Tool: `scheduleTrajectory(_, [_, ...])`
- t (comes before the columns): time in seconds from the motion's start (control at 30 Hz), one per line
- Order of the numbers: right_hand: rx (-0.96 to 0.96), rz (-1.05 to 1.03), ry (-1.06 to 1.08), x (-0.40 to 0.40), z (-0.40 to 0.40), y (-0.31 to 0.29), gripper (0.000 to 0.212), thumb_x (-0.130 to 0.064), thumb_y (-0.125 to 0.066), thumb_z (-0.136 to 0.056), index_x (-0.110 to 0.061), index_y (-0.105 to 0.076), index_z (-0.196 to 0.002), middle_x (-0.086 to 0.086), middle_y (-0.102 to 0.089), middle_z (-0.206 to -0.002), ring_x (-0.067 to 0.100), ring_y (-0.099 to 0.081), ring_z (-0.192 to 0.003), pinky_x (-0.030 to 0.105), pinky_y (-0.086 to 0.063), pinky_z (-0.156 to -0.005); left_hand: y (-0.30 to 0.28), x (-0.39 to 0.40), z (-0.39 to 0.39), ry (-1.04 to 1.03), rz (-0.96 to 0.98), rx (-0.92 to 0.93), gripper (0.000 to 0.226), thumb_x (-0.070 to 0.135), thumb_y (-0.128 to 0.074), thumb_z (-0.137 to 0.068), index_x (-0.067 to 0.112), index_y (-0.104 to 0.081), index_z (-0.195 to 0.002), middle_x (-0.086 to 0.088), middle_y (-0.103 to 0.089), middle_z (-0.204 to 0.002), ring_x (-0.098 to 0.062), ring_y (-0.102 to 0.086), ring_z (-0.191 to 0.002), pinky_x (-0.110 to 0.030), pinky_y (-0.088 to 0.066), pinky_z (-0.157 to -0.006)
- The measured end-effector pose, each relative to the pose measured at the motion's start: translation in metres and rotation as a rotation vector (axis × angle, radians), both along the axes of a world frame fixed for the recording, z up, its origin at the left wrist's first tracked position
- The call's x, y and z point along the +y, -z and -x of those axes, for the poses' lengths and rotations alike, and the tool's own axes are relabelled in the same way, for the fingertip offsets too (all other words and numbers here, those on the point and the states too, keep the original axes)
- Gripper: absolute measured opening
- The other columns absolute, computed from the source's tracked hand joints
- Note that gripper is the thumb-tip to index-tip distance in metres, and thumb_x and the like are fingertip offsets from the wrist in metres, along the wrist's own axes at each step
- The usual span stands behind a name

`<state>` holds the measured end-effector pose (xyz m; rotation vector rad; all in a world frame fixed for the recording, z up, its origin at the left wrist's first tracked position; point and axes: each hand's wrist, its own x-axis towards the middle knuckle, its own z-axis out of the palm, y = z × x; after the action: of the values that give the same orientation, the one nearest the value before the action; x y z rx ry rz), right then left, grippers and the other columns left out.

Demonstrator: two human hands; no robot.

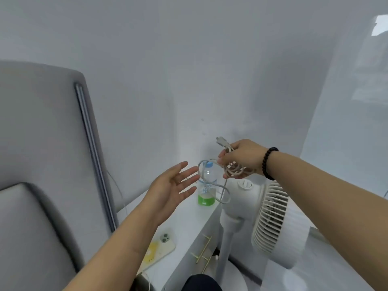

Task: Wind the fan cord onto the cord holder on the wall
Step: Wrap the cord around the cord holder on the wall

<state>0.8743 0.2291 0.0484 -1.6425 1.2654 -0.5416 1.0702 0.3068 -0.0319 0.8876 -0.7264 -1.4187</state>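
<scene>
Two bare hands are seen near the middle of the frame. The right hand (241, 158), with one dark bead bracelet (269, 162) on its wrist, is closed around a bundle of the one white cord (212, 181); the fingers are clamped on several coils, and the cord's plug (221, 141) sticks up above the knuckles. Two loose loops of the cord hang down left of and below that hand, in front of the bottle. The left hand (170, 185) is held palm up just left of the loops, its fingers spread apart and holding nothing; whether a fingertip touches the cord cannot be told.

One white fan (270, 217) stands at the lower right on its pole, its grille facing right, directly under the right hand. One clear plastic bottle (206, 192) with a blue cap is set at the far end of a white cabinet top (184, 223); a little green liquid fills its bottom part. One phone (161, 246) in a pale, yellow-stained case lies face down on the same top, lower centre. One grey padded headboard (42, 154) fills the left side. A cord holder cannot be made out on the grey wall (189, 59).
</scene>
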Motion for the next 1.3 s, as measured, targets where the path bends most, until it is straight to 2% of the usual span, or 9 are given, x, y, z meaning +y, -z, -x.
scheduleTrajectory(0.13, [0.097, 0.044, -0.044, 0.018, 0.001, -0.012, 0.028, -0.012, -0.069, -0.082, 0.005, -0.063, -0.104, 0.019, -0.067, -0.079, 0.030, -0.073, -0.076, 0.036, -0.057, -0.069, -0.008, 0.011, 0.011, 0.011, -0.007, 0.015, 0.031, 0.018, -0.050, -0.098, 0.011, -0.059, -0.127, -0.008, -0.073, -0.114, -0.021, -0.071, -0.099, -0.035, -0.053, -0.083])
scheduleTrajectory(0.27, [0.169, 0.090, -0.078, 0.021, 0.004, -0.018, 0.035, -0.013, -0.070, -0.081, 0.009, -0.062, -0.107, 0.017, -0.067, -0.076, 0.022, -0.070, -0.058, 0.028, -0.056, -0.056, -0.010, 0.014, 0.020, -0.017, -0.028, 0.022, 0.028, 0.016, -0.055, -0.095, 0.011, -0.062, -0.122, -0.007, -0.074, -0.111, -0.020, -0.070, -0.095, -0.031, -0.052, -0.076])
scheduleTrajectory(0.47, [0.276, 0.154, -0.131, 0.025, 0.011, -0.018, 0.024, -0.005, -0.062, -0.081, 0.004, -0.063, -0.104, 0.013, -0.065, -0.083, 0.022, -0.071, -0.067, 0.027, -0.057, -0.055, -0.002, 0.021, 0.029, -0.030, -0.117, 0.082, 0.026, 0.015, -0.052, -0.096, 0.010, -0.064, -0.118, -0.004, -0.076, -0.096, -0.018, -0.067, -0.084, -0.028, -0.050, -0.067])
scheduleTrajectory(0.57, [0.336, 0.203, -0.195, 0.026, 0.012, -0.012, 0.014, -0.003, -0.058, -0.078, -0.006, -0.063, -0.090, 0.011, -0.065, -0.085, 0.021, -0.072, -0.072, 0.026, -0.054, -0.054, 0.001, 0.023, 0.034, -0.024, -0.141, 0.116, 0.026, 0.015, -0.046, -0.098, 0.010, -0.064, -0.116, -0.003, -0.077, -0.090, -0.018, -0.064, -0.081, -0.028, -0.047, -0.068])
scheduleTrajectory(0.77, [0.289, 0.256, -0.264, 0.017, 0.014, -0.004, 0.012, 0.000, -0.057, -0.078, -0.011, -0.060, -0.074, 0.007, -0.063, -0.068, 0.006, -0.063, -0.050, 0.024, -0.048, -0.050, 0.014, 0.011, 0.043, -0.033, -0.165, 0.098, 0.027, 0.013, -0.046, -0.099, 0.009, -0.065, -0.118, -0.004, -0.076, -0.090, -0.017, -0.065, -0.078, -0.028, -0.049, -0.068])
scheduleTrajectory(0.97, [0.191, 0.250, -0.325, -0.008, 0.017, 0.001, 0.016, 0.000, -0.058, -0.079, -0.011, -0.069, -0.078, 0.011, -0.069, -0.078, 0.014, -0.067, -0.070, 0.033, -0.054, -0.067, 0.031, -0.009, 0.046, -0.122, -0.219, 0.018, 0.026, 0.004, -0.044, -0.098, 0.009, -0.065, -0.111, -0.006, -0.071, -0.080, -0.018, -0.061, -0.077, -0.028, -0.047, -0.066])
scheduleTrajectory(1.1, [0.051, 0.192, -0.357, -0.028, 0.020, -0.001, 0.020, 0.004, -0.058, -0.080, -0.011, -0.071, -0.079, 0.023, -0.071, -0.096, 0.022, -0.069, -0.085, 0.036, -0.057, -0.075, 0.043, -0.027, 0.042, -0.196, -0.282, -0.323, 0.027, 0.005, -0.049, -0.098, 0.019, -0.064, -0.116, -0.008, -0.064, -0.106, -0.022, -0.059, -0.100, -0.032, -0.048, -0.079])
scheduleTrajectory(1.23, [-0.051, 0.093, -0.417, -0.047, 0.022, -0.004, 0.018, 0.002, -0.059, -0.074, -0.011, -0.071, -0.075, 0.021, -0.072, -0.092, 0.026, -0.070, -0.084, 0.031, -0.057, -0.067, 0.048, -0.048, 0.043, -0.120, -0.244, -0.367, 0.039, 0.006, -0.056, -0.095, 0.025, -0.055, -0.129, -0.006, -0.061, -0.122, -0.024, -0.055, -0.115, -0.043, -0.046, -0.102])
scheduleTrajectory(1.3, [-0.047, 0.090, -0.419, -0.056, 0.024, -0.004, 0.019, 0.006, -0.058, -0.076, -0.010, -0.069, -0.075, 0.013, -0.074, -0.087, 0.026, -0.070, -0.083, 0.031, -0.056, -0.066, 0.050, -0.061, 0.046, -0.085, -0.201, -0.385, 0.040, 0.014, -0.060, -0.095, 0.025, -0.053, -0.133, -0.004, -0.059, -0.130, -0.025, -0.054, -0.119, -0.046, -0.045, -0.104])
